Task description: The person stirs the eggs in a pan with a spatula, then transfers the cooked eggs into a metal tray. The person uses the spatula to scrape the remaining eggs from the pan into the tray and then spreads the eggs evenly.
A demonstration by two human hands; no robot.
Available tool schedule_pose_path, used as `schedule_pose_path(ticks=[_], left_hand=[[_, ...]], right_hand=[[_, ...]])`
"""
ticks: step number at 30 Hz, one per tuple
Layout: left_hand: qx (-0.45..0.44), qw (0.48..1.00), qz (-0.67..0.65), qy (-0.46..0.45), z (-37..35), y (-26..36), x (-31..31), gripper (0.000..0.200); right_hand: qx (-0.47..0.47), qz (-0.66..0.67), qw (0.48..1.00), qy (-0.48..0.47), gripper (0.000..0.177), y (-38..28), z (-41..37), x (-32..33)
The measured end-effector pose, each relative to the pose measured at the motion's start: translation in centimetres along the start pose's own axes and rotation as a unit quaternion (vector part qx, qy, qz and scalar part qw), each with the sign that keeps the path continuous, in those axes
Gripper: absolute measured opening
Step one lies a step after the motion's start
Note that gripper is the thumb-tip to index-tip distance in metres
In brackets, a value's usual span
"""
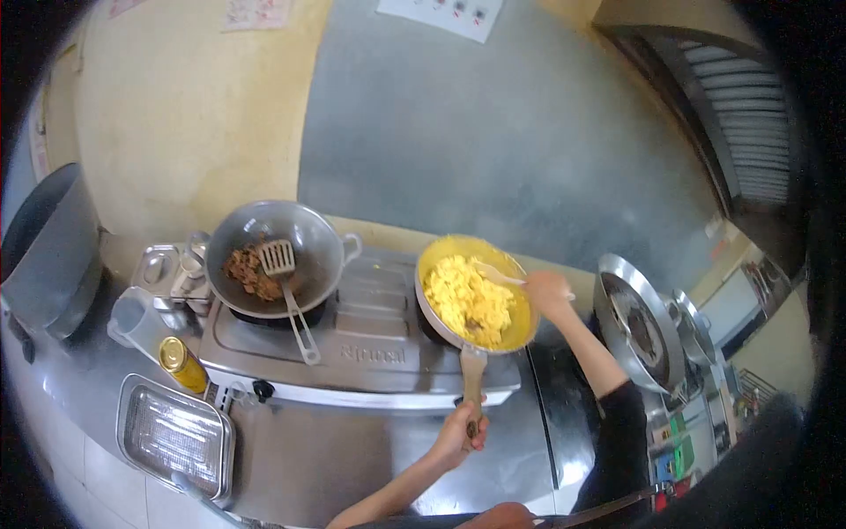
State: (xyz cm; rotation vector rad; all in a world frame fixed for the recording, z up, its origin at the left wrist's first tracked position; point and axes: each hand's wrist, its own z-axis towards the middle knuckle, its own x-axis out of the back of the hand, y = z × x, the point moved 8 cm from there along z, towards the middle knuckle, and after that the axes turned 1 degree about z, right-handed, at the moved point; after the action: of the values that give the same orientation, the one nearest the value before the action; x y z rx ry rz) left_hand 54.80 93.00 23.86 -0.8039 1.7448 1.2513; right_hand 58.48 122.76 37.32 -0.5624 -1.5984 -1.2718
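Note:
A yellow pan (524, 333) sits on the right burner of the stove, with scrambled egg (467, 295) heaped in it. My left hand (460, 435) is wrapped round the pan's handle (473, 375), which points toward me. At the pan's right rim my right hand (548, 291) is closed on a light-coloured spatula (499, 276), whose blade lies in the egg. On the left burner stands a grey wok (317, 238) holding brown cooked food (247, 271). A slotted turner (278, 257) rests in it, its handle hanging over the front rim.
A wire-lined metal tray (130, 414), a yellow can (181, 363) and a clear jug (139, 323) stand left of the stove (374, 353). A large pot (62, 264) is at far left. To the right are metal woks (612, 331). A wall rises behind.

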Motion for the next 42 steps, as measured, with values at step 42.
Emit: schedule_pose_path(ticks=[42], left_hand=[[0.038, 0.999, 0.016, 0.016, -0.3, -0.7, -1.0, 0.04]], right_hand=[[0.212, -0.111, 0.968, 0.079, 0.012, -10.4, -12.5, 8.0]])
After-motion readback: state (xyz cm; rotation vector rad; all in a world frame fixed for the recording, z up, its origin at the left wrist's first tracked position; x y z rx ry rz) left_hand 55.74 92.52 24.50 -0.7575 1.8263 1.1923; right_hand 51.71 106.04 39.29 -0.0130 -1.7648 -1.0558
